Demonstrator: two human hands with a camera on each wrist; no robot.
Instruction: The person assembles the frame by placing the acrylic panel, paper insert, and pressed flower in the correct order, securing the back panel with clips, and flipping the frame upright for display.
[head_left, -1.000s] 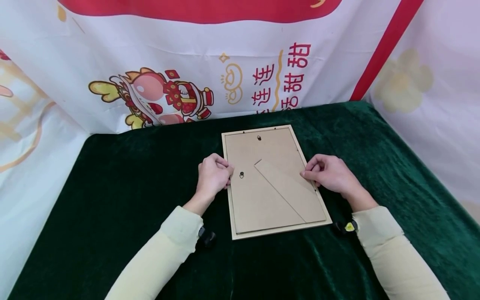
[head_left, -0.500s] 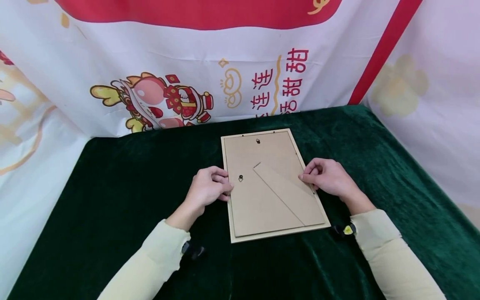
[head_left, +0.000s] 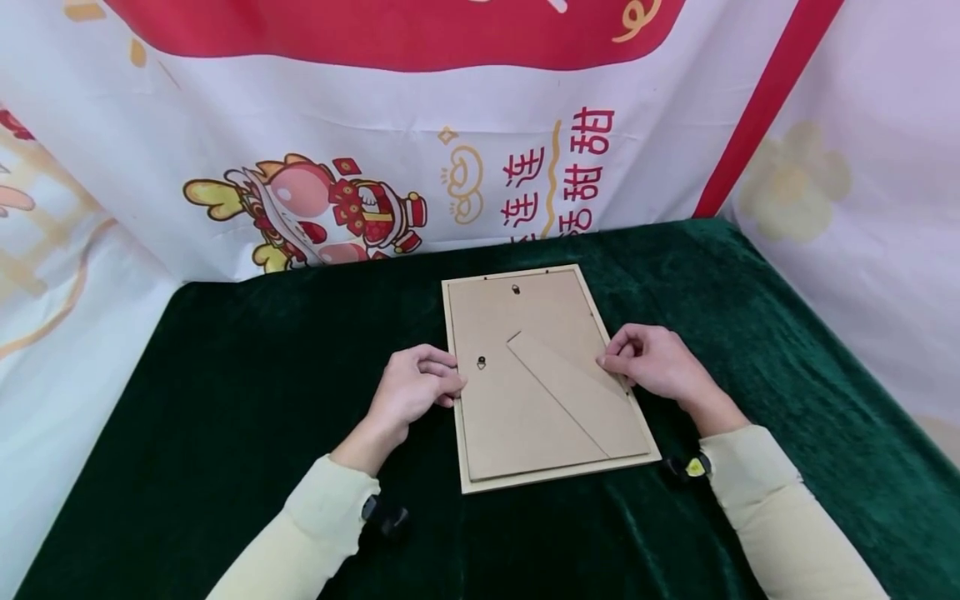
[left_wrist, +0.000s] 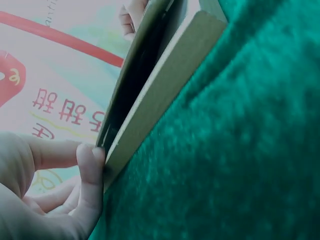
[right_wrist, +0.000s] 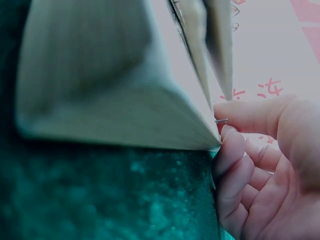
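Pale wooden rectangular picture frame [head_left: 525, 478] sits back-up on dark green velvet cloth [head_left: 300, 400], between the hands. Looks partway: brown fibreboard backing [head_left: 510, 408] is in, near edge proud; can't tell if it's fastened. Long axis points away from person, far end leaning left. Left hand [head_left: 416, 383] pinches left edge; right hand [head_left: 652, 360] pinches small metal tab [right_wrist: 222, 120].

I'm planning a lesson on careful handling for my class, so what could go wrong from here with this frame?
The thin metal tab at the right hand might scratch or prick the skin. In the left wrist view, a gap shows between the backing board and the frame; if it closed suddenly, the left hand at that edge might get nipped. The frame lies on soft cloth, so uneven pushing could shift it.
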